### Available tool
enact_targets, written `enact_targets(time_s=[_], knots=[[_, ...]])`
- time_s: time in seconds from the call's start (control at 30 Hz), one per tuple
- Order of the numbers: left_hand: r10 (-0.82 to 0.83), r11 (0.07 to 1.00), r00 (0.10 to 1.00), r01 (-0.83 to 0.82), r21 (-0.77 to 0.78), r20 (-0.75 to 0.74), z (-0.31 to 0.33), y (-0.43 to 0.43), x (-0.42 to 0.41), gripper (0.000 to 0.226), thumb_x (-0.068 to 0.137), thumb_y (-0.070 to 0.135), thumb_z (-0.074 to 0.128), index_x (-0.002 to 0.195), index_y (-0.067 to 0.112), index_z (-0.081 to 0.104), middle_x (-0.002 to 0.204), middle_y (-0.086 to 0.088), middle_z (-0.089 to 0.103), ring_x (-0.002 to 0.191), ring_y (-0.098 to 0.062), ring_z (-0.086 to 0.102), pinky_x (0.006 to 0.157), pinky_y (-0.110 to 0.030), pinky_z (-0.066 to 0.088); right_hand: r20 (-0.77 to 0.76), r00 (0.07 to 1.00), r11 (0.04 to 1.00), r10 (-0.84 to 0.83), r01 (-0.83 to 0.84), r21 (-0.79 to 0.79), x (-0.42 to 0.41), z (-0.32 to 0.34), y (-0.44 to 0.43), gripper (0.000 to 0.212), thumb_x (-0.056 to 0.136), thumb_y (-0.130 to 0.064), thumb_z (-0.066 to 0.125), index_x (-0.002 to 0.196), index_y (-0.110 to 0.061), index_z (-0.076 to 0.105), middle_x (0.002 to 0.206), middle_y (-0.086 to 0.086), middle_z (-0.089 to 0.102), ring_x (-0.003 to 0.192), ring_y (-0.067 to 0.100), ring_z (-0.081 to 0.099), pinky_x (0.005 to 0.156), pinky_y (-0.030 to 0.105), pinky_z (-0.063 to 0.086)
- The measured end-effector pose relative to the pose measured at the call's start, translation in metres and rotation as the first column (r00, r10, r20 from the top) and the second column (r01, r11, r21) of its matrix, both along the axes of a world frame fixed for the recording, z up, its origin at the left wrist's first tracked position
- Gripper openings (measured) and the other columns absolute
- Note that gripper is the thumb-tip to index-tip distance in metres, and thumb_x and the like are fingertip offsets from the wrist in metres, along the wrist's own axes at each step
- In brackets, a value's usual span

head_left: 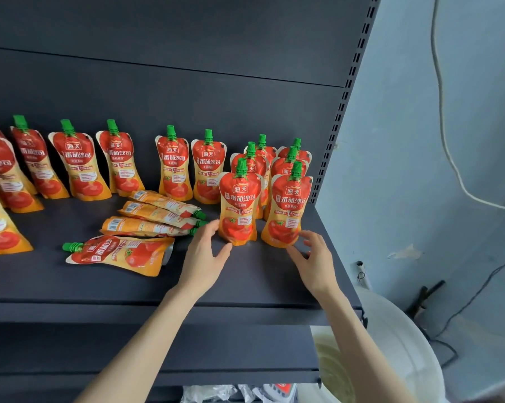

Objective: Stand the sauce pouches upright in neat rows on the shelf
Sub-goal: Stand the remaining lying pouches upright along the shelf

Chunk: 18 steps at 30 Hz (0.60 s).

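Roughly, most sauce pouches (174, 167) stand upright on the shelf (245, 283); four flat pouches (158, 212) lie mid-shelf; left hand (206, 254) and right hand (315, 258), fingers (212, 229) spread apart, flank the near right pair (239, 205).

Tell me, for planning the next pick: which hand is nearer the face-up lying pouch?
Left. The left hand is just right of the face-up pouch; the right hand is farther right.

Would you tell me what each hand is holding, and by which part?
Nothing is held: the left hand and right hand lie open beside the bases of two upright red-and-orange sauce pouches.
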<state>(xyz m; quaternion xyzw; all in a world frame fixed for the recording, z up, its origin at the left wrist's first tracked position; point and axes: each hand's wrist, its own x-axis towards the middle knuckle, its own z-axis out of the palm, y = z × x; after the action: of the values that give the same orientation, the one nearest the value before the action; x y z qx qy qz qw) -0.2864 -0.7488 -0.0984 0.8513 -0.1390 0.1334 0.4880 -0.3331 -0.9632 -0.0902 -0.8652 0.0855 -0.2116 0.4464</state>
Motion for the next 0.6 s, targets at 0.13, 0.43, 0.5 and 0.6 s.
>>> enact_targets(time_s=[0.13,0.43,0.5,0.6], knots=[[0.019,0.986,0.99,-0.042,0.162,0.141,-0.003,0.022,-0.03,0.033,0.088,0.018,0.062,0.12,0.012,0.058,0.116,0.001,0.059,0.109,-0.015,0.055,0.091,-0.029,0.044,0.035,0.995,0.994,0.097,-0.096,-0.044,-0.017,-0.005,0.021,0.016,0.087,-0.013,0.062,0.103,-0.015,0.062,0.104,-0.004,0.058,0.096,0.016,0.058,0.081,0.027,0.048],[0.131,0.967,0.96,-0.179,0.183,0.248,0.035,0.105,-0.023,0.018,0.085,0.012,0.065,0.103,0.01,0.065,0.102,-0.001,0.066,0.096,-0.015,0.059,0.08,-0.027,0.047,0.071,0.951,0.949,0.302,-0.293,-0.113,0.004,0.012,0.11,0.016,0.089,-0.018,0.061,0.104,-0.013,0.064,0.102,0.001,0.067,0.096,0.016,0.061,0.084,0.031,0.05],[0.133,0.965,0.963,-0.18,0.191,0.236,0.038,0.13,-0.009,0.016,0.085,0.011,0.065,0.1,0.01,0.065,0.098,0.0,0.066,0.094,-0.016,0.061,0.078,-0.027,0.048,0.072,0.941,0.94,0.329,-0.32,-0.115,0.018,0.015,0.136,0.016,0.089,-0.017,0.061,0.104,-0.011,0.064,0.102,0.001,0.066,0.097,0.016,0.06,0.084,0.029,0.049],[0.123,0.962,0.972,-0.167,0.216,0.202,0.034,0.164,0.016,0.016,0.085,0.013,0.064,0.101,0.01,0.065,0.098,0.0,0.062,0.094,-0.018,0.06,0.078,-0.031,0.048,0.084,0.933,0.935,0.349,-0.342,-0.091,0.043,0.015,0.173,0.017,0.089,-0.016,0.061,0.104,-0.009,0.064,0.103,0.003,0.065,0.099,0.018,0.06,0.084,0.03,0.049]])
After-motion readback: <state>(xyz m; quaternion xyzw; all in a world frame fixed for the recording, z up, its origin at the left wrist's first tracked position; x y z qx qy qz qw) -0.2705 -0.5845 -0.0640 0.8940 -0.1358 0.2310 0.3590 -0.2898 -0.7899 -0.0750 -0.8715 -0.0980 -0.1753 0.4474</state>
